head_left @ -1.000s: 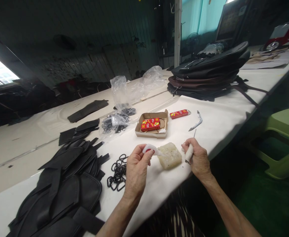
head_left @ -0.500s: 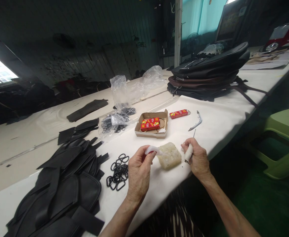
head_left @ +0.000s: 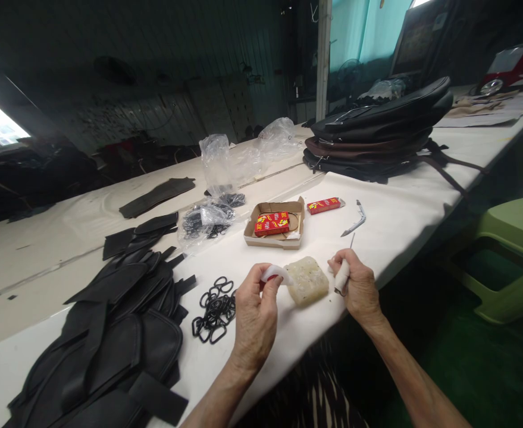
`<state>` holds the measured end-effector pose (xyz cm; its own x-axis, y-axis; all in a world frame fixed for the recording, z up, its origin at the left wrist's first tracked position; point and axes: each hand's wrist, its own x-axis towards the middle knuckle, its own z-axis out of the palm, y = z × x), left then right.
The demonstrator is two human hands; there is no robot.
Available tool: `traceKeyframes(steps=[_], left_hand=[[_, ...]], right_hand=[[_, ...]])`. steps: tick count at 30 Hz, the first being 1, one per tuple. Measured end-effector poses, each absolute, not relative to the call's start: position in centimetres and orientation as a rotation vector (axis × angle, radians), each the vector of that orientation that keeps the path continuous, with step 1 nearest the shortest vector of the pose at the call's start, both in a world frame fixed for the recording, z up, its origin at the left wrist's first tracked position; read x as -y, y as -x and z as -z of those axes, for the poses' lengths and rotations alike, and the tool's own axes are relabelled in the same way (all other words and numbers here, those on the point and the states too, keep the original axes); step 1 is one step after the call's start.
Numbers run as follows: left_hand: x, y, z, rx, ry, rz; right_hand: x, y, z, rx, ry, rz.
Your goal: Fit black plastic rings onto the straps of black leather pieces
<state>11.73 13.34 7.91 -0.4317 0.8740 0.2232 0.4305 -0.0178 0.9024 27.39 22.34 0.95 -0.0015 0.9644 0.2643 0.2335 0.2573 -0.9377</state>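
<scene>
Near illegibly lettered red boxes (head_left: 272,223), left hand (head_left: 257,318) grips a white piece (head_left: 272,273), right hand (head_left: 361,290) a tool (head_left: 342,277).

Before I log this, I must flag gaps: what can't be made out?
Head view, all four:
Small white piece with red: partly covered by the left hand.
Pale-handled tool with thin metal shaft: middle covered by the right hand.
Black leather-like pieces: cut off by the bottom edge.
Two red-yellow cardboard boxes: finer print too small.

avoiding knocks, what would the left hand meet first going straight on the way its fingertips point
Probably the pale yellowish block, just beyond the left hand and the white piece it holds; height is unclear, so it might pass over.
</scene>
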Motion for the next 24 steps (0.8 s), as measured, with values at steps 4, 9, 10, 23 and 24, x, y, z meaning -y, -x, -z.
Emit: traceKeyframes(steps=[4,9,10,23,24], left_hand=[[-13.43,-11.80,-7.96,-1.891,-1.429,-1.425],[-13.58,-11.83,-8.07,-1.919,-1.481,-1.410],[-13.60,-11.80,-8.05,-1.924,-1.484,-1.410],[-13.96,-11.70,-7.97,-1.934,-1.566,-1.445],[-13.95,-11.70,-8.00,-1.932,-1.575,-1.441]], right_hand=[[-22.40,-27.41,-0.77,1.472,1.182,-0.874],[-22.47,-27.47,-0.62,1.471,1.174,-0.876],[-22.44,-27.47,-0.70,1.470,1.173,-0.877],[-22.34,-27.37,-1.00,1.459,1.182,-0.878],[-22.34,-27.37,-0.96,1.457,1.180,-0.881]])
